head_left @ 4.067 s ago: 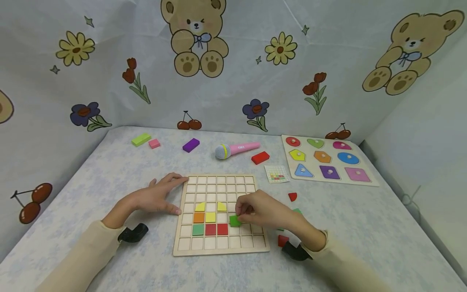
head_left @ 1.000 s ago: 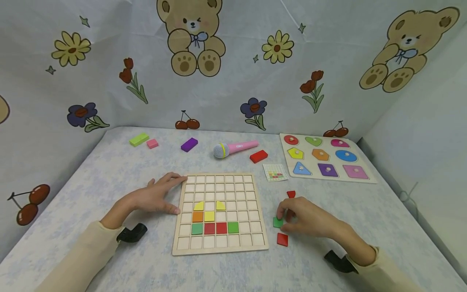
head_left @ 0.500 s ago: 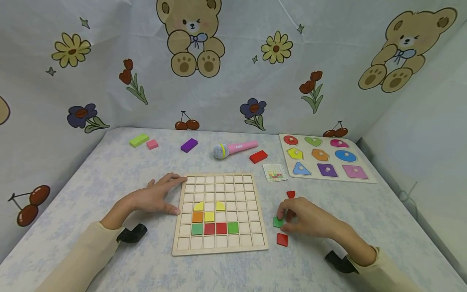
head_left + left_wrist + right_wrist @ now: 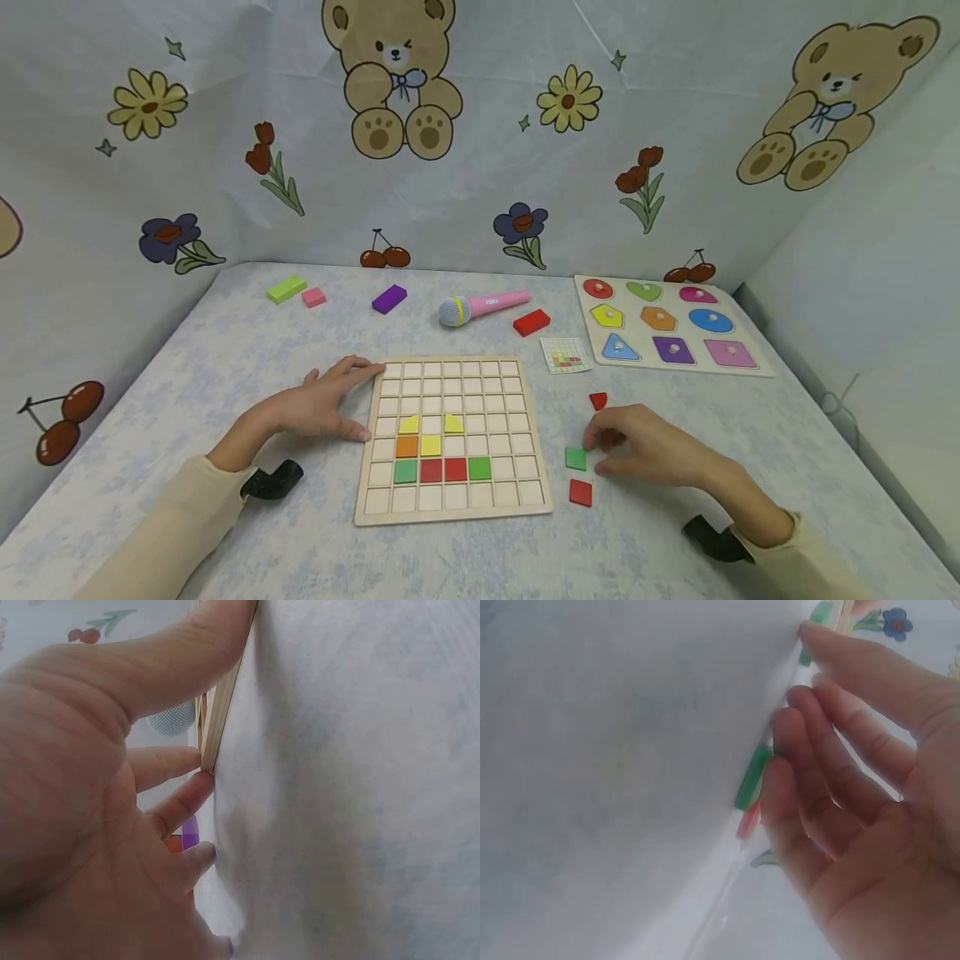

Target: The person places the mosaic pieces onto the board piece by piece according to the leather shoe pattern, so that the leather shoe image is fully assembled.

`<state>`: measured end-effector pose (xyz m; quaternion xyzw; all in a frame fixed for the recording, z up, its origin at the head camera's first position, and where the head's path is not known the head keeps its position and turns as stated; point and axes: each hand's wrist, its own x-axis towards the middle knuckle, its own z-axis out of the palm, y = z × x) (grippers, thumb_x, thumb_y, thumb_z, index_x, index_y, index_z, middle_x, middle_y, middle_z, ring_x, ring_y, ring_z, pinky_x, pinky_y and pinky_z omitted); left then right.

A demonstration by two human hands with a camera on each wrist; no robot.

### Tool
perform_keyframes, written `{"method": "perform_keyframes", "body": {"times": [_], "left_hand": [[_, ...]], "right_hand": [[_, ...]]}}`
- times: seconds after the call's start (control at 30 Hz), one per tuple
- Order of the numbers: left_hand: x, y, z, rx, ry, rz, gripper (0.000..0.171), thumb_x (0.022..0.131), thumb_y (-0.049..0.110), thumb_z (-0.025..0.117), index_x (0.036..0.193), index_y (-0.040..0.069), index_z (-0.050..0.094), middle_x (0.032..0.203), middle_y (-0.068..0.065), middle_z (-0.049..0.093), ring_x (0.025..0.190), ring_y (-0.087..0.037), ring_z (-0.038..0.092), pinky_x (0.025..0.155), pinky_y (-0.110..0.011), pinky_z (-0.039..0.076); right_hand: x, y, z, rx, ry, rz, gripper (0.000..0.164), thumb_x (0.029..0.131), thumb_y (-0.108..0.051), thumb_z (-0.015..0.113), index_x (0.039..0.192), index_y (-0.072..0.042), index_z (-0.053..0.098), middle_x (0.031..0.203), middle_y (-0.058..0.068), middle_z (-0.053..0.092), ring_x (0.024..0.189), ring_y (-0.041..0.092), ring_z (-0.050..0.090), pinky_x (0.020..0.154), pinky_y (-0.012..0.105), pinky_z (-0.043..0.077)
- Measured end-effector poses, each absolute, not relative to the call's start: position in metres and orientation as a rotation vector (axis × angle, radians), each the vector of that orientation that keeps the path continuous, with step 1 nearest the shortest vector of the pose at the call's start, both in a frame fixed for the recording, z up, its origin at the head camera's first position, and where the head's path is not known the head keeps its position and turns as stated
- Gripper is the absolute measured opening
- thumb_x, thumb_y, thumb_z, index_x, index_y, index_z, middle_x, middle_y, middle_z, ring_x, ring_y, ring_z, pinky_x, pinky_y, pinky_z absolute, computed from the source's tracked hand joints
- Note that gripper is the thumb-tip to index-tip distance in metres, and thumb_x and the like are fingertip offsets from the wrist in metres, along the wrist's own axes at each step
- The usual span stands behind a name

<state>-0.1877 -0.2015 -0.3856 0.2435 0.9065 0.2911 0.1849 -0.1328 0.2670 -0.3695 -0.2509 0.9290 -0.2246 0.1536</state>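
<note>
My left hand (image 4: 318, 406) rests at the left edge of a wooden grid board (image 4: 497, 403), thumb and fingertips against its rim. On the board lie an orange square tile (image 4: 407, 447), yellow pieces (image 4: 431, 445), two red squares (image 4: 455, 469) and green squares (image 4: 479, 468). To the right of the board, my right hand (image 4: 648, 446) hovers with loosely bent fingers beside a loose green square tile (image 4: 575, 458), holding nothing. A red square tile (image 4: 581, 492) lies nearer me. The right wrist view shows another green piece (image 4: 751, 780) by the fingers, hidden under the hand in the head view.
A small red piece (image 4: 597, 401) lies beyond the right hand. Farther back are a printed pattern card (image 4: 566, 356), a shape puzzle board (image 4: 637, 342), a red block (image 4: 532, 322), a pink microphone (image 4: 487, 305), and purple (image 4: 389, 299), pink (image 4: 313, 297) and lime (image 4: 287, 288) blocks.
Earlier my right hand held a green tile over the board; that tile now lies in a cell. The hand moved right to the loose pieces, then drew slightly off the green square. Left hand unchanged.
</note>
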Motion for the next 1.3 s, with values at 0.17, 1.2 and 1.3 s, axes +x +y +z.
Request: {"method": "perform_keyframes", "body": {"times": [0.17, 1.2, 1.3], "left_hand": [[-0.187, -0.202, -0.386, 0.685, 2.558, 0.816, 0.1, 0.08, 0.043, 0.083, 0.158, 0.008, 0.029, 0.154, -0.019, 0.027, 0.144, -0.045, 0.026, 0.105, -0.081, -0.004], [-0.186, -0.203, -0.385, 0.691, 2.548, 0.826, 0.099, 0.08, 0.042, 0.083, 0.157, 0.008, 0.03, 0.152, -0.017, 0.028, 0.144, -0.044, 0.027, 0.106, -0.08, -0.004], [-0.187, -0.203, -0.385, 0.696, 2.548, 0.826, 0.099, 0.08, 0.042, 0.083, 0.157, 0.008, 0.03, 0.152, -0.017, 0.028, 0.144, -0.045, 0.027, 0.106, -0.08, -0.004]], "right_hand": [[-0.135, 0.277, -0.368, -0.687, 2.706, -0.643, 0.022, 0.083, -0.016, 0.082, 0.1, -0.022, 0.069, 0.094, -0.011, 0.065, 0.085, 0.011, 0.058, 0.075, 0.024, 0.054], [-0.155, 0.247, -0.361, -0.747, 2.756, -0.623, 0.023, 0.086, -0.013, 0.079, 0.106, -0.016, 0.069, 0.096, -0.009, 0.066, 0.089, 0.013, 0.06, 0.079, 0.03, 0.055], [-0.155, 0.23, -0.36, -0.812, 2.697, -0.634, 0.021, 0.087, -0.014, 0.078, 0.106, -0.017, 0.069, 0.098, -0.01, 0.067, 0.091, 0.012, 0.06, 0.08, 0.03, 0.055]]}}
